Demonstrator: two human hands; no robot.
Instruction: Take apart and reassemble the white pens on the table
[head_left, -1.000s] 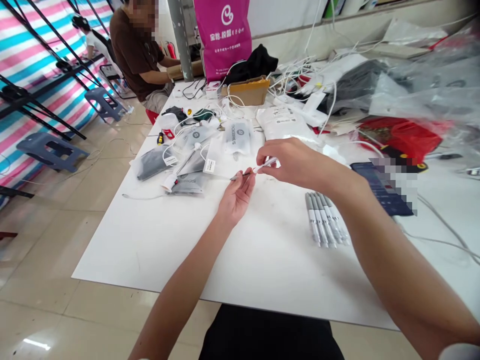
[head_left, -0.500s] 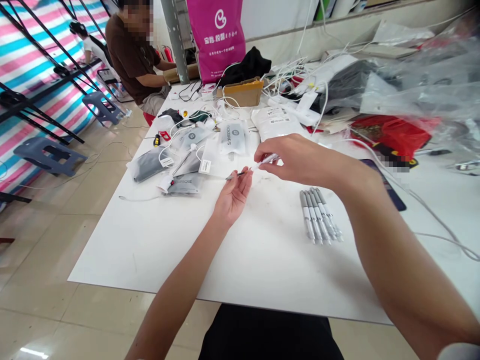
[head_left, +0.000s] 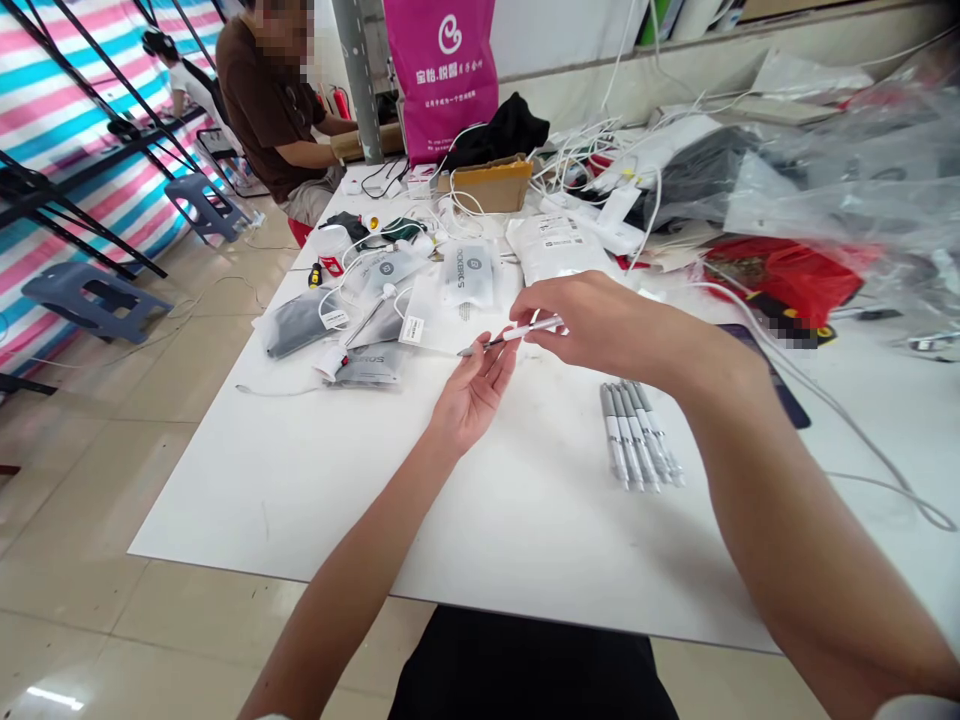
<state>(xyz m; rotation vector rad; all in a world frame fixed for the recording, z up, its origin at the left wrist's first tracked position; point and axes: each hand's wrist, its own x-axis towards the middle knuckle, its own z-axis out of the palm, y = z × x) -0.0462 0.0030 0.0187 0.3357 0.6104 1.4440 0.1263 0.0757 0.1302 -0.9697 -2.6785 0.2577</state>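
Fingers of the left hand are loosely curled, palm up, and by the thumb and fingertips a slim grey pointed pen part is pinched, its tip aimed to the left. By the bent thumb and forefinger of the right hand, brought together with hardly any gap, a slender white and silver pen barrel is gripped, its near end held right at the left fingertips; whether the two parts are joined cannot be told. Both are held above a white flat tabletop. Beneath the right forearm, a row of grey and white pens with silvery bands is laid side by side. Farther right, a dark flat phone is partly covered by that forearm. Beyond the hands, a frosted plastic pouch with dark lettering is set among other packets and white cables, and behind it a brown cardboard box is backed by a magenta bag with white print. At the far left corner, a person in a brown shirt is seated.
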